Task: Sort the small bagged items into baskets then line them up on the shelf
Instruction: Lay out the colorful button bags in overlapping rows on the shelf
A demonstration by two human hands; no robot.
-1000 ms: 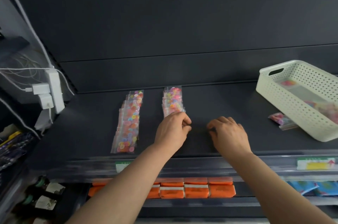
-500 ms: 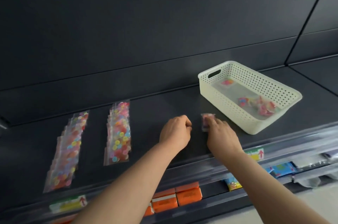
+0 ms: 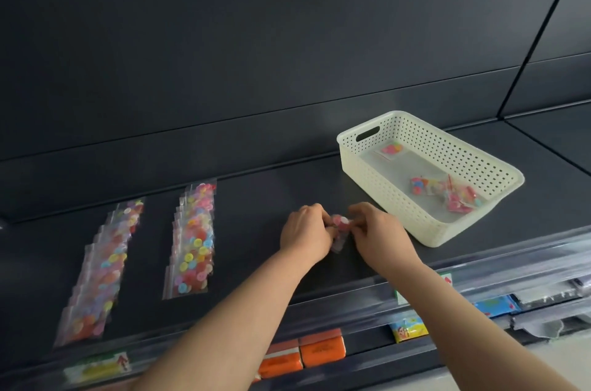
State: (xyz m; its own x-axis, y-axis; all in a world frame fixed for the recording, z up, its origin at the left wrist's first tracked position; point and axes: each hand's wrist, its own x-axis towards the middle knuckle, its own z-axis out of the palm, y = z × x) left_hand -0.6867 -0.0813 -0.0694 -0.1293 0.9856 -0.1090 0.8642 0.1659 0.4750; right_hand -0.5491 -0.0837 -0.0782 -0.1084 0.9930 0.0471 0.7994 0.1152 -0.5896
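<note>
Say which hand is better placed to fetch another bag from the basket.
Probably the right hand: it sits beside the basket, while the left hand lies farther off. Both pinch one bag.

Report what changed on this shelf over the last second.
The right hand took hold of a small bag beside the basket, and the left hand now pinches it too. The two rows of bags and the basket stayed put.
</note>
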